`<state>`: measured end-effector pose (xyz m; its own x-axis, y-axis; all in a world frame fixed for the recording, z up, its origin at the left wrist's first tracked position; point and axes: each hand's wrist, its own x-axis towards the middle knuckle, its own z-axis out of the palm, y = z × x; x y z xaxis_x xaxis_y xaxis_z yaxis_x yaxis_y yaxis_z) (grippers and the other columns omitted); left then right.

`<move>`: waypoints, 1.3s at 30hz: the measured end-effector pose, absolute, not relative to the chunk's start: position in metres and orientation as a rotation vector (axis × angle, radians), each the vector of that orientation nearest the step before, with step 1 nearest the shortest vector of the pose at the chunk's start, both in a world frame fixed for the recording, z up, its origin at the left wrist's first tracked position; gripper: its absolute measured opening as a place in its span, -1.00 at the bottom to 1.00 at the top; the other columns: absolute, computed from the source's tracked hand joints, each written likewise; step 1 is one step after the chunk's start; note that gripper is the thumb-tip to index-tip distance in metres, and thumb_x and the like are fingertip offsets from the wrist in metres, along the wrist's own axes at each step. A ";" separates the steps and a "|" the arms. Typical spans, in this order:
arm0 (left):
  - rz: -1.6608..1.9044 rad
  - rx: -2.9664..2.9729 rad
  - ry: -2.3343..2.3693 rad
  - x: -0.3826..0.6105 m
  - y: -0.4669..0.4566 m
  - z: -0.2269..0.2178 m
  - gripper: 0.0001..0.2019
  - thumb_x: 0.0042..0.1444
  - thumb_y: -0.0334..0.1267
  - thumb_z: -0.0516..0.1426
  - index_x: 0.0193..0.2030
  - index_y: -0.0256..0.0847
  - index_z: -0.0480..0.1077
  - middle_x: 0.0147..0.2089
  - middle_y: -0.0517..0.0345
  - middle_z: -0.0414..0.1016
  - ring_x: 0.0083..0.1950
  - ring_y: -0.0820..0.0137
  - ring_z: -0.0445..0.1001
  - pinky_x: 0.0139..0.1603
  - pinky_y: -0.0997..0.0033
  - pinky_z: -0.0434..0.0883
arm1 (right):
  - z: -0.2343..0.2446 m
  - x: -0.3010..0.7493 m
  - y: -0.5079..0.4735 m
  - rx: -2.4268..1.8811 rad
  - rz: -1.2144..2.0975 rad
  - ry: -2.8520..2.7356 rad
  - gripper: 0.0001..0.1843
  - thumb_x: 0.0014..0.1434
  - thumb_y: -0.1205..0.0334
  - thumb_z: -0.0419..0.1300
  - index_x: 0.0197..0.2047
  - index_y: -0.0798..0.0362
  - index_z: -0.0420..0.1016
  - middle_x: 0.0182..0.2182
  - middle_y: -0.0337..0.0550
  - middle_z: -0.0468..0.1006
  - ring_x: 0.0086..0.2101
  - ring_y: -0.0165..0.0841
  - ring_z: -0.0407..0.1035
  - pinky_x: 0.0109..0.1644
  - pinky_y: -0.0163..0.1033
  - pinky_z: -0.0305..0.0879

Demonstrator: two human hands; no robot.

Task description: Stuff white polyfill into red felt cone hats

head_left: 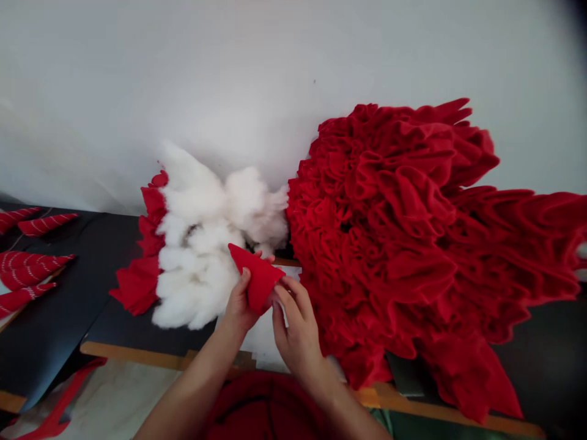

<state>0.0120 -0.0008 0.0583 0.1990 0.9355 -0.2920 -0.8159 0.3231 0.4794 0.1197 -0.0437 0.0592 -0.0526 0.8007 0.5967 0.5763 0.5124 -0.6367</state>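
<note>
The left hand [238, 305] grips a red cone [259, 275] (probably felt) while the right hand [296, 333] pinches its edge. It is held above the worktop [119, 330], beside white stuffing [197, 256] and ruffled red fabric [385, 232].

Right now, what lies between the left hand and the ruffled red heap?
The head view shows a red fabric cone and the right hand between the left hand and the heap.
</note>
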 end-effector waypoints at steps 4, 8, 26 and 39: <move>1.246 0.279 0.597 0.013 -0.004 0.059 -0.40 -0.11 -0.10 0.27 0.11 -0.12 0.28 0.05 0.02 0.46 0.00 0.16 0.46 0.03 0.17 0.39 | 0.053 0.114 -0.048 -1.132 0.257 -1.770 -0.35 0.13 0.55 -0.07 0.26 -0.06 0.08 0.07 0.04 0.35 0.11 -0.16 0.21 0.11 0.12 0.28; 1.232 0.359 0.597 0.013 -0.010 0.057 -0.33 -0.15 -0.13 0.30 0.14 -0.13 0.26 0.04 -0.01 0.47 0.06 0.15 0.43 0.08 0.19 0.36 | 0.062 0.115 -0.038 -1.000 0.493 -1.862 -0.27 0.06 0.57 -0.08 0.30 0.01 -0.01 0.14 0.03 0.31 0.17 -0.14 0.13 0.19 0.17 0.16; 1.081 0.592 0.453 0.000 -0.008 0.050 -0.24 -0.20 -0.19 0.32 0.20 -0.12 0.19 0.13 -0.06 0.39 0.10 0.05 0.39 0.06 0.11 0.35 | 0.070 0.116 -0.043 -0.961 0.907 -1.778 -0.27 -0.06 0.56 -0.01 0.21 -0.03 0.17 0.14 -0.12 0.31 0.14 -0.20 0.16 0.19 0.00 0.16; 1.079 0.610 0.515 0.001 -0.013 0.049 -0.21 -0.21 -0.23 0.32 0.21 -0.15 0.17 0.05 -0.05 0.45 0.04 0.11 0.43 0.07 0.16 0.36 | 0.046 0.113 -0.048 -1.068 0.333 -1.845 -0.34 0.04 0.55 -0.06 0.23 0.00 0.11 0.01 0.01 0.41 -0.01 -0.13 0.25 0.00 0.08 0.21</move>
<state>0.0010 -0.0134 0.0486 0.3868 0.9177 -0.0911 -0.6478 0.3407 0.6814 0.1132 -0.0476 0.0457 -0.1732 0.7860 0.5935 0.5293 0.5824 -0.6169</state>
